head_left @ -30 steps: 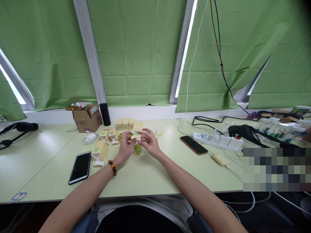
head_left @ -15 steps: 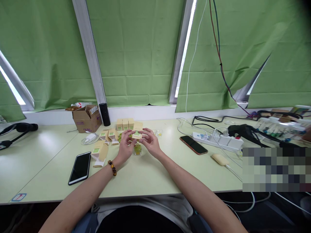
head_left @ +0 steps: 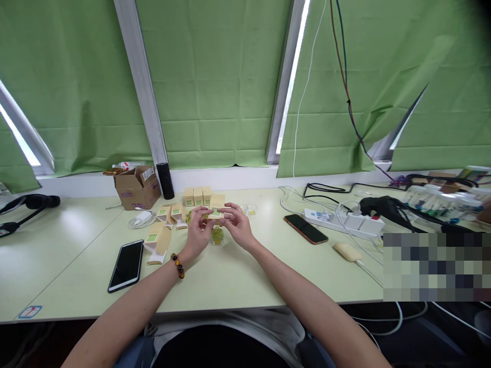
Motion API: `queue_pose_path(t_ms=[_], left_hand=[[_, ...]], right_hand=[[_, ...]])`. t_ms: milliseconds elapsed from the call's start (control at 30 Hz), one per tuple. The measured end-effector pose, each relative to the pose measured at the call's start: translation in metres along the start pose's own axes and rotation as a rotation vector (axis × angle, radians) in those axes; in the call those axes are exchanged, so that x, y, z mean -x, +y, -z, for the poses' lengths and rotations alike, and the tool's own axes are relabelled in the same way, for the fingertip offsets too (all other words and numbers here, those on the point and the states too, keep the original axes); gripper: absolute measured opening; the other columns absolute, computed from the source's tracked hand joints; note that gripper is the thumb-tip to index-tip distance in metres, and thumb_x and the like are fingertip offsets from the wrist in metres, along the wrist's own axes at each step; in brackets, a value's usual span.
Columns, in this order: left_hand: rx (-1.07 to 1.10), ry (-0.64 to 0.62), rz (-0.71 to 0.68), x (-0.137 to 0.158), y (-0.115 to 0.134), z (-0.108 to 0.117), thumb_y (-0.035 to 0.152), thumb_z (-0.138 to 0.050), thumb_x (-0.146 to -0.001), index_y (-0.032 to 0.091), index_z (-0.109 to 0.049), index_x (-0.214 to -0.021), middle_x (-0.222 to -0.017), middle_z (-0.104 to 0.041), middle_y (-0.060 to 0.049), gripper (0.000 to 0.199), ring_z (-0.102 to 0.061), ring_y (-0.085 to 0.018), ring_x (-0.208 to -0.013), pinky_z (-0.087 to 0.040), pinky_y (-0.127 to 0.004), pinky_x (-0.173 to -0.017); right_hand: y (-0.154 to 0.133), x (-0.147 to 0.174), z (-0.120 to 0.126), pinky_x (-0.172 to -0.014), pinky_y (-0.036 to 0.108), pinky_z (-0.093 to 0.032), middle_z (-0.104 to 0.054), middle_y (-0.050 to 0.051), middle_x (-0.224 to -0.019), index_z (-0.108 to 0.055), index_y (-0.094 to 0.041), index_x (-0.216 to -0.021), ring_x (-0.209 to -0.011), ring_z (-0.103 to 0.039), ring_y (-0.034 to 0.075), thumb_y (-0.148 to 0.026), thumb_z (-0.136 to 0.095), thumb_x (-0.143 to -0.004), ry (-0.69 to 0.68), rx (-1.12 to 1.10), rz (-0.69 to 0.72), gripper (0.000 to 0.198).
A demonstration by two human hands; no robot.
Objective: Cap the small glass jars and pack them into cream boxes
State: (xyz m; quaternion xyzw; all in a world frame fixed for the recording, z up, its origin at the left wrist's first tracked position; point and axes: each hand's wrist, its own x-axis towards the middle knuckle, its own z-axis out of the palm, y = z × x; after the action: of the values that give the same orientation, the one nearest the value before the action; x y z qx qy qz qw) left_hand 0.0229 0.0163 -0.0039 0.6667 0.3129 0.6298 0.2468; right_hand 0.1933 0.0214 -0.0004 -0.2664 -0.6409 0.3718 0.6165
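Between my two hands is a small cream cardboard box (head_left: 217, 203) with a green patch on its front. My left hand (head_left: 198, 228) pinches its left side, fingers bent. The right side is gripped by my right hand (head_left: 238, 225), its fingertips on the box edge. Just below them, a small glass jar (head_left: 217, 236) with yellow-green contents stands on the table. Partly hidden behind my left hand is more yellow-green stuff. Several similar boxes stand behind in a row (head_left: 197, 196). Opened boxes (head_left: 158, 241) lie left of my left hand.
A black phone (head_left: 126, 266) lies at left, another phone (head_left: 306, 228) at right beside a white power strip (head_left: 345, 223). A white charger (head_left: 143, 216), a brown carton (head_left: 137, 188) and a black cylinder (head_left: 165, 181) stand farther back. Small clear pieces (head_left: 250, 209) lie behind my right hand.
The box in my hands has shifted very slightly, and my fingers have moved a little on its edges. Everything else stays where it was.
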Motion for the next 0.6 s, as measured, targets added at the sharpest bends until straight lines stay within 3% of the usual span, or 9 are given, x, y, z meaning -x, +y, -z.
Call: queue_pose_path(t_ms=[133,333,600], left_hand=[[-0.010,-0.004,-0.008,0.0006,0.0020,0.0014,0.039,-0.069,-0.095,0.024,-0.072,-0.117,-0.131,-0.052,-0.010,0.027,-0.065,-0.011,-0.085,-0.058,-0.026,-0.070],[-0.008,-0.065,0.001,0.0011,0.0053,0.0047,0.041,-0.064,-0.098,0.029,-0.063,-0.139,-0.148,-0.049,-0.014,0.043,-0.065,-0.010,-0.080,-0.063,-0.030,-0.074],[0.061,-0.072,0.047,0.0002,0.0005,0.0031,0.045,-0.066,-0.096,0.028,-0.070,-0.133,-0.161,-0.044,-0.013,0.041,-0.073,-0.018,-0.093,-0.068,-0.035,-0.076]], right_hand=[[-0.0021,0.0003,-0.0005,-0.088,0.043,-0.066,-0.043,0.008,-0.138,-0.077,-0.029,-0.112,-0.079,-0.066,0.011,-0.046,-0.081,-0.084,0.003,-0.047,0.002,0.033],[-0.0019,0.0004,0.0001,-0.088,0.043,-0.066,-0.043,0.009,-0.139,-0.076,-0.028,-0.114,-0.084,-0.068,0.013,-0.050,-0.081,-0.083,-0.003,-0.059,-0.004,0.039],[0.0005,-0.0003,0.0027,-0.090,0.042,-0.065,-0.043,0.008,-0.137,-0.075,-0.028,-0.114,-0.084,-0.066,0.012,-0.053,-0.081,-0.083,-0.015,-0.063,0.003,0.040]])
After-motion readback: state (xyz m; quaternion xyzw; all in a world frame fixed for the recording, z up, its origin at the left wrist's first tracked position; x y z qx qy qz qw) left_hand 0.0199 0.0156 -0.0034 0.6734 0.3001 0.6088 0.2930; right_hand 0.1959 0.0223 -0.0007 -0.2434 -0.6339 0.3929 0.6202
